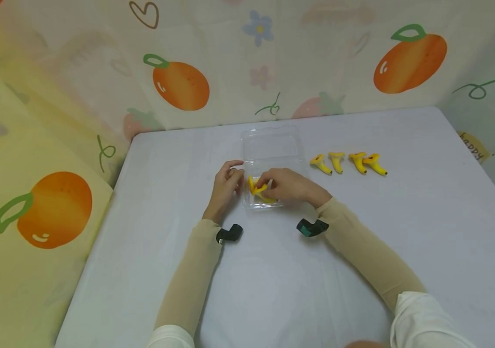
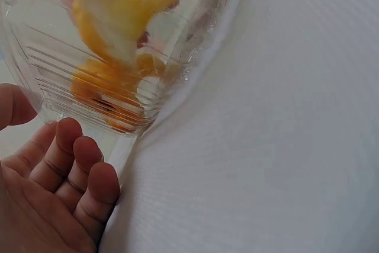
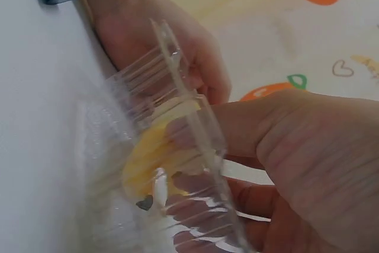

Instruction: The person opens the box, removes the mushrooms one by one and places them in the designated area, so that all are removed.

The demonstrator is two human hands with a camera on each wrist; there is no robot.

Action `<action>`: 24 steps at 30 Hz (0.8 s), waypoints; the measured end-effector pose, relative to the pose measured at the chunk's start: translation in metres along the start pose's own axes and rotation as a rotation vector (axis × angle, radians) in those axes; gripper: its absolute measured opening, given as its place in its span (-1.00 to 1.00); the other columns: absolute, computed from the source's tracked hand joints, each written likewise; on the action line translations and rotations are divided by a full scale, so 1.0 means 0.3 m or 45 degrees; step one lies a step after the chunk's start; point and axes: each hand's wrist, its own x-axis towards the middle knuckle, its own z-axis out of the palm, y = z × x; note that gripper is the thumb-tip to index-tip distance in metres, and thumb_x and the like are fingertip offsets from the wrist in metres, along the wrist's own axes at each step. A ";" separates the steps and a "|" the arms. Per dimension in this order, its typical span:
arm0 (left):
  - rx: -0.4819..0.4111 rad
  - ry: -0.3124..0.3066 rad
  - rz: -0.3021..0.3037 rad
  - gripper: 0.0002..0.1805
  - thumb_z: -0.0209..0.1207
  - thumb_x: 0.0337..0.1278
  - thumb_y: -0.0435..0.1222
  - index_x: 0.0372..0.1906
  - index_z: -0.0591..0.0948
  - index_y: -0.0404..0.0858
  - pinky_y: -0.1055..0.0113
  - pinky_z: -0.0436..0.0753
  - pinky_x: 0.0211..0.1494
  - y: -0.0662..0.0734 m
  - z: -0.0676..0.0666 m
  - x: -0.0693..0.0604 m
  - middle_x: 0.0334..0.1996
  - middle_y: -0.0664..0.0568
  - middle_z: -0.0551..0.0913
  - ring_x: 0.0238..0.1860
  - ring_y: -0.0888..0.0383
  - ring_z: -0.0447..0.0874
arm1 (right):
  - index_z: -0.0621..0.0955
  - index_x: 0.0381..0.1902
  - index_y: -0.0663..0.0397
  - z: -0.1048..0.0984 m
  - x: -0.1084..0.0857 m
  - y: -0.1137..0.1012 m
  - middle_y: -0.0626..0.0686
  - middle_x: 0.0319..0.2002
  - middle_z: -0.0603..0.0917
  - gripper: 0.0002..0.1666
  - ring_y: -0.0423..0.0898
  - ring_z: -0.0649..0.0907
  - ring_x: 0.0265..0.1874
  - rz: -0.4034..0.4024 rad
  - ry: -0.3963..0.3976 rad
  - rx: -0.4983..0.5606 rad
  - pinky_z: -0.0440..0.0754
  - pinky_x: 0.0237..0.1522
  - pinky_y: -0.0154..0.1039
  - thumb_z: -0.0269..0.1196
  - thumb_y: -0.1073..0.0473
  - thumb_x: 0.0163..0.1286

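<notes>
A clear plastic clamshell box lies with its lid folded back. My left hand is at its left side, thumb and fingertips pinching the rim corner in the left wrist view. My right hand reaches into the base from the right. Its thumb and fingers pinch a yellow banana-shaped toy with a flared end, seen through the box wall in the right wrist view. Another banana-shaped toy lies in the box's left part. The right hand's fingers partly hide the contents.
Several more banana-shaped toys lie in a row right of the box, two of them touching. The lid lies toward the back of the white-covered table. A fruit-patterned cloth hangs behind and at the left.
</notes>
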 end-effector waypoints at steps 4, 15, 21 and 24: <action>-0.006 -0.008 -0.001 -0.60 0.09 0.40 -0.30 0.26 0.50 -0.33 0.45 0.48 -0.56 0.003 -0.001 -0.001 -0.57 0.09 0.47 -0.55 0.21 0.39 | 0.67 0.10 -0.02 -0.021 -0.014 -0.007 0.03 0.09 0.67 -0.67 -0.02 0.63 -0.09 0.013 0.061 0.037 0.64 -0.07 -0.18 0.28 0.11 0.40; 0.044 -0.038 -0.075 -0.55 0.05 0.45 -0.30 0.33 0.45 -0.37 0.39 0.51 -0.49 0.043 -0.006 -0.015 -0.50 -0.07 0.48 -0.49 0.09 0.42 | 0.64 0.13 0.05 -0.069 -0.055 -0.024 0.04 0.07 0.69 -0.64 0.00 0.64 -0.07 -0.094 0.191 0.099 0.61 -0.11 -0.19 0.28 0.10 0.43; 0.051 -0.049 -0.056 -0.56 0.05 0.43 -0.34 0.31 0.44 -0.44 0.38 0.53 -0.48 0.091 0.001 -0.040 -0.51 -0.12 0.48 -0.49 0.07 0.43 | 0.64 0.14 -0.02 -0.075 -0.074 -0.018 -0.01 0.10 0.68 -0.64 -0.03 0.61 -0.05 -0.044 0.234 0.096 0.60 -0.10 -0.19 0.29 0.05 0.44; 0.033 -0.033 -0.032 -0.58 0.06 0.42 -0.33 0.29 0.47 -0.38 0.40 0.50 -0.52 0.054 0.000 -0.020 -0.53 -0.04 0.48 -0.51 0.12 0.43 | 0.64 0.13 -0.04 -0.082 -0.088 -0.012 -0.01 0.10 0.68 -0.64 -0.04 0.59 -0.05 -0.036 0.274 0.098 0.58 -0.10 -0.18 0.29 0.05 0.43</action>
